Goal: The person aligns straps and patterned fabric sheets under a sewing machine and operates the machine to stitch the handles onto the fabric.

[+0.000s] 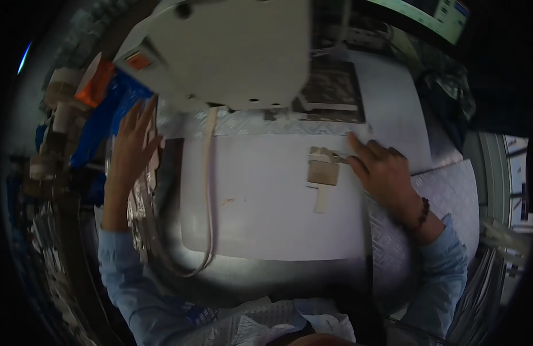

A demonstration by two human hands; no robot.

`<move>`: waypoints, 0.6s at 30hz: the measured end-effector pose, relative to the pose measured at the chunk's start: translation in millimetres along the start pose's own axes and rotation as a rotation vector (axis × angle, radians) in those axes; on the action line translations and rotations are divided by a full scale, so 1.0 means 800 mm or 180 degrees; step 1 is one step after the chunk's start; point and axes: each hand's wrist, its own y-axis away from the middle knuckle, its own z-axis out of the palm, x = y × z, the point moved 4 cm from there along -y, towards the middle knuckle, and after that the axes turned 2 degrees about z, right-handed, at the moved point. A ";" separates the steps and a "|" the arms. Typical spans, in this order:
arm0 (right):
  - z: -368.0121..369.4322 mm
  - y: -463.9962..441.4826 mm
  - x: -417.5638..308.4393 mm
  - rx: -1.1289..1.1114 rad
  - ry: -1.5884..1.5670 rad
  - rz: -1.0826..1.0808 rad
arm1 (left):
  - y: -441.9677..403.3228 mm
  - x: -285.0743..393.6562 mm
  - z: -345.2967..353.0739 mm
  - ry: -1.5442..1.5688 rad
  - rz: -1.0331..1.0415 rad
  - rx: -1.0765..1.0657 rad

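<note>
My left hand [132,149] is open with its fingers spread, beside a blue plastic bag [119,101] and over the edge of some long pale strips [142,199]. My right hand [387,176] rests at the right side of a white work surface [266,225], index finger and thumb apart. Just left of its thumb lies a small beige rectangular piece [323,172] with a pale tab [321,199] below it. A small pale thing at the thumb tip is too blurred to name.
A big white machine head [232,52] overhangs the far side. From under it a long cream strip [208,190] runs toward me. A dark patterned panel [332,86] lies behind. Spools [61,92] stand at left, a screen [422,17] at upper right.
</note>
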 end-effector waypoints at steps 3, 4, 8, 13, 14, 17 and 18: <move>0.004 0.004 0.000 0.0253 -0.0037 -0.0087 | 0.092 0.084 -0.042 0.0370 0.0342 -0.0724; 0.005 0.003 0.002 0.0297 -0.0033 -0.0007 | 0.120 0.107 -0.050 0.0329 0.0566 -0.1028; 0.005 0.006 -0.019 0.0583 -0.0106 -0.0828 | 0.160 0.166 -0.056 0.0263 0.1149 -0.0946; -0.023 0.021 -0.125 0.0177 -0.0383 -0.2043 | 0.135 0.211 -0.050 0.0055 0.2662 -0.0462; -0.026 0.027 -0.149 0.0270 -0.0573 -0.2291 | 0.133 0.212 -0.037 0.0359 0.2911 -0.0423; -0.054 0.046 -0.206 0.0546 -0.1119 -0.2689 | 0.108 0.218 -0.039 0.0792 0.3108 -0.0147; -0.055 0.051 -0.211 0.0568 -0.1099 -0.2754 | 0.099 0.218 -0.046 0.1192 0.2614 -0.0010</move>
